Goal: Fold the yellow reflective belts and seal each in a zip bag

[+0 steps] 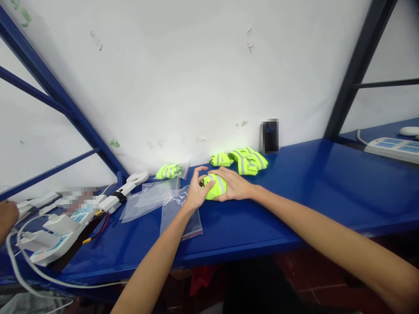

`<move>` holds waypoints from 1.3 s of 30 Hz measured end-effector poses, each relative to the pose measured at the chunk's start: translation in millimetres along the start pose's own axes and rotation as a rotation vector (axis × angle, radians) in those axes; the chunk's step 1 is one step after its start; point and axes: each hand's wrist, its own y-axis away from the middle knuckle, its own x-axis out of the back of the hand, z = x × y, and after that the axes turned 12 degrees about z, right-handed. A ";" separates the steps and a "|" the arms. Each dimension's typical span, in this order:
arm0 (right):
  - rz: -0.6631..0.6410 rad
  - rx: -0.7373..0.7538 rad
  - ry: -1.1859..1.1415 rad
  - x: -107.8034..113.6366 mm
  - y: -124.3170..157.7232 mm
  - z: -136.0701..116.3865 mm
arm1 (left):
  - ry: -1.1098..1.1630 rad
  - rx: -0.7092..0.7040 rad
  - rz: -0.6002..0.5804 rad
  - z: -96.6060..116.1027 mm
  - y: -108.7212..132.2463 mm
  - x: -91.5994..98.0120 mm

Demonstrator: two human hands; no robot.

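Observation:
Between my two hands is a rolled-up reflective vest [216,186], neon yellow with grey stripes, low over the blue table. My left hand [197,188] grips its left end, thumb across the front and index finger raised. My right hand [236,184] wraps round its right side. Just behind lie more rolled vests: one small roll [220,159] and a larger folded bundle [250,160]. Clear zip bags [181,213] lie flat by my left hand. Another vest [168,171] rests at the back left, on or in a clear bag.
A white handheld fan [137,177] and a power strip [62,240] with plugs and cables crowd the left side. A dark upright device [270,136] leans at the wall. Another person's hand [8,218] shows at the left edge. The blue tabletop [314,187] extends right.

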 end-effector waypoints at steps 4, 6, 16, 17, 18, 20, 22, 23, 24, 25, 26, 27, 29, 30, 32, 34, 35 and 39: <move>0.060 -0.009 0.002 0.7 -0.9 -1.7 | -0.281 -0.135 -0.063 26.4 -4.4 8.7; 0.082 -0.018 0.002 3.3 -1.9 -1.1 | -0.474 -0.231 -0.069 48.0 -2.4 21.4; 0.088 -0.085 -0.002 7.4 -5.6 -10.2 | -0.988 0.176 -0.661 94.4 62.3 120.3; 0.093 -0.090 -0.018 6.7 -6.2 -12.6 | -0.940 0.187 -0.692 88.8 62.4 117.7; 0.104 -0.100 -0.038 6.3 -6.9 -14.8 | -0.876 0.197 -0.726 82.1 59.8 111.6; 0.135 -0.132 -0.087 6.3 -8.0 -18.1 | -0.724 0.233 -0.714 66.1 47.1 91.8; 0.178 -0.175 -0.120 6.9 -8.3 -18.5 | -0.633 0.247 -0.533 47.3 26.6 67.6; 0.201 -0.196 -0.125 7.1 -8.0 -17.4 | -0.625 0.205 -0.465 37.4 14.7 56.0; 0.222 -0.215 -0.122 7.1 -7.5 -15.3 | -0.624 0.152 -0.434 27.6 2.5 45.4; 0.239 -0.231 -0.111 6.8 -6.8 -12.5 | -0.628 0.085 -0.439 18.1 -9.2 36.4; 0.252 -0.242 -0.095 6.2 -6.0 -9.1 | -0.630 -0.008 -0.416 9.4 -19.9 29.1; 0.256 -0.248 -0.077 5.5 -5.2 -5.5 | -0.617 -0.093 -0.386 1.4 -29.0 23.5; 0.260 -0.247 -0.030 4.0 -3.8 1.8 | -0.610 -0.185 -0.357 -11.7 -41.0 17.1; 0.258 -0.238 -0.004 3.4 -3.2 5.0 | -0.623 -0.208 -0.341 -16.9 -43.7 15.9; 0.250 -0.213 0.050 2.6 -2.2 10.2 | -0.662 -0.239 -0.287 -24.4 -43.3 16.2; 0.225 -0.187 0.101 1.4 -0.9 13.6 | -0.675 -0.283 -0.182 -28.3 -38.1 18.1; 0.205 -0.179 0.126 0.2 0.0 14.7 | -0.668 -0.307 -0.116 -29.1 -34.8 18.9; 0.086 -0.178 0.189 -9.2 2.9 14.4 | -0.633 -0.415 0.108 -27.5 -22.6 17.2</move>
